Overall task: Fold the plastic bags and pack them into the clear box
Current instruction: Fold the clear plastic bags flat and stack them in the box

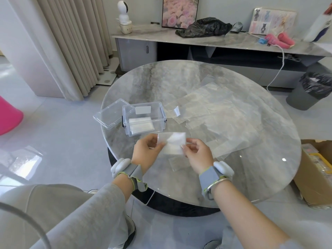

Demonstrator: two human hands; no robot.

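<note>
A folded translucent plastic bag (172,142) hangs in the air just in front of the clear box (143,117). My left hand (146,150) pinches its left edge and my right hand (196,152) pinches its right edge. The open box stands on the round marble table (179,83) with folded bags (141,126) inside. Its clear lid (111,114) lies to its left at the table's edge. Several flat unfolded bags (215,112) spread over the table's right half.
A pink stool (9,115) is at the far left. A grey bin (309,90) stands right of the table, a cardboard carton (316,171) at the near right. Behind runs a low cabinet (215,42) with a black bag (203,27) and a white camera (124,17).
</note>
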